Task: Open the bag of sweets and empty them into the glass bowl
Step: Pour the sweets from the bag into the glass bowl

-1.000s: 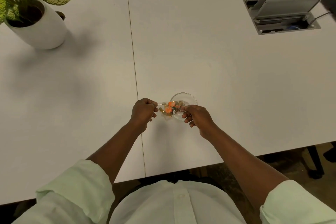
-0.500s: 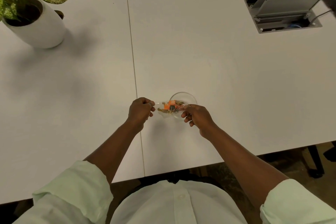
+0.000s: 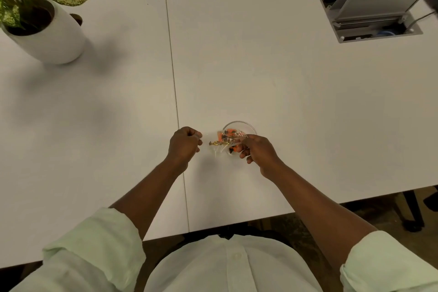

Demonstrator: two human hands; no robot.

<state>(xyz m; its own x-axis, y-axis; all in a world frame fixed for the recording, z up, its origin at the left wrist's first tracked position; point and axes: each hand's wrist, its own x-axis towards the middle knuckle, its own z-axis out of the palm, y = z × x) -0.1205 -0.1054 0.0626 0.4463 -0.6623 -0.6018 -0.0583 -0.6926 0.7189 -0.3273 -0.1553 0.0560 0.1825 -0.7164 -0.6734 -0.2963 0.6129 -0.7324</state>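
Note:
A small clear bag of sweets, holding orange, gold and dark wrapped pieces, hangs just above the white table. It overlaps the near-left rim of the glass bowl, which stands right behind it. My right hand pinches the bag's right end, fingers curled under it. My left hand is closed in a fist at the bag's left end; thin clear plastic seems to stretch from it to the sweets. The bag hides most of the bowl's inside.
A potted plant in a white pot stands at the far left. An open cable hatch with a raised metal lid sits at the far right. A seam splits the tabletop. The table's near edge runs just below my forearms.
My hands have drawn slightly apart, the left one moving left. The bag is stretched wider and its sweets have bunched toward the right hand, over the bowl's rim.

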